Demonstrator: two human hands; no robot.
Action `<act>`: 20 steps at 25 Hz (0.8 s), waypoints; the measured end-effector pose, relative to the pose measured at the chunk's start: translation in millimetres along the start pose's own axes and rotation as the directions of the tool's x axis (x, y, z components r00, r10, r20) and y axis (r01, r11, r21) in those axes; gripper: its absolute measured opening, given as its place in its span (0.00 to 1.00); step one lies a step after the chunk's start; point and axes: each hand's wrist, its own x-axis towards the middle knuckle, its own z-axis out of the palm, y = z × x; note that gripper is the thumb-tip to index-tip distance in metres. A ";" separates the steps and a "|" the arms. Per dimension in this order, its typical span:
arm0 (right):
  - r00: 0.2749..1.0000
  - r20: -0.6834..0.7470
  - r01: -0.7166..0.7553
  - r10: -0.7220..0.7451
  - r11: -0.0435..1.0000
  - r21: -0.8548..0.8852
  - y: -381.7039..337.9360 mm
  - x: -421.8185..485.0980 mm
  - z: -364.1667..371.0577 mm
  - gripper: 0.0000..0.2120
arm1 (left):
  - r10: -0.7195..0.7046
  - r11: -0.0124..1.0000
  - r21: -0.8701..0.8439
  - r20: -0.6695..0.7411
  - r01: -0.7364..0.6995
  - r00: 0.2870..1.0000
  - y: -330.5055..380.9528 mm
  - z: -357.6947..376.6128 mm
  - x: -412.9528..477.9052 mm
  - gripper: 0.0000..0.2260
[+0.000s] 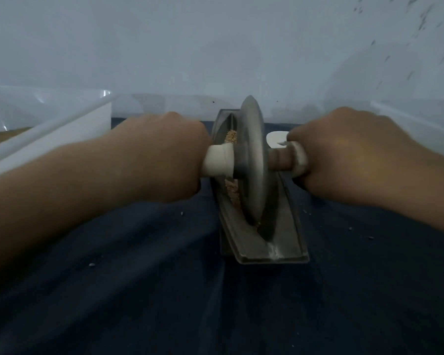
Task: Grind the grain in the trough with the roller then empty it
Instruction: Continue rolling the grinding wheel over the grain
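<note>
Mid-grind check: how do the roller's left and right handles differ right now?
On the left handle the white sleeve runs almost up to the disc; on the right handle it stops short, leaving bare brown axle beside the disc. The left handle shows more white outside the left hand than the right handle does outside the right hand. Both are gripped, one hand each.

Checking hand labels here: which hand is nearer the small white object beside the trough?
Right. The right hand grips the roller just beside the white object; the left hand grips its far handle, across the disc.

white box (62, 134) left, wall (215, 47) behind
</note>
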 end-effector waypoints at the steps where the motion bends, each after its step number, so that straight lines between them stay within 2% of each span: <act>1: 1.000 0.024 0.001 -0.002 1.000 0.019 -0.5 -2.7 -3.9 0.09 | 0.019 0.999 0.026 -0.058 -0.017 0.998 -1.7 0.6 -3.6 0.09; 3: 0.993 0.118 -0.034 0.030 0.999 0.028 -3.0 4.5 5.8 0.08 | 0.013 0.998 0.056 -0.109 -0.007 0.994 -1.5 2.0 3.9 0.09; 6: 0.988 0.077 -0.141 0.137 0.989 0.043 -5.3 42.4 34.9 0.08 | -0.098 0.995 0.033 -0.024 0.099 0.995 -0.4 10.8 47.9 0.07; 9: 0.976 0.130 -0.192 0.176 0.973 0.125 -5.1 71.1 49.9 0.08 | -0.134 0.990 0.042 0.003 0.134 0.991 -1.9 7.9 79.9 0.10; 12: 0.980 0.143 -0.157 0.136 0.976 0.149 -0.2 51.2 45.0 0.09 | -0.080 0.994 0.079 -0.017 0.082 0.997 3.8 -1.2 65.3 0.09; 14: 0.996 0.048 -0.082 0.077 0.990 0.112 1.6 18.9 30.3 0.11 | 0.000 0.997 0.074 -0.036 0.003 0.999 1.3 -3.2 36.7 0.08; 17: 0.995 -0.096 0.009 0.000 0.996 0.093 3.8 -15.6 11.0 0.12 | 0.096 0.993 0.086 -0.162 -0.083 0.982 -3.6 -2.7 7.0 0.08; 20: 0.999 0.023 -0.048 0.047 0.998 0.048 0.5 6.3 21.7 0.09 | -0.003 0.997 0.070 -0.099 0.010 0.995 -0.8 7.0 22.6 0.07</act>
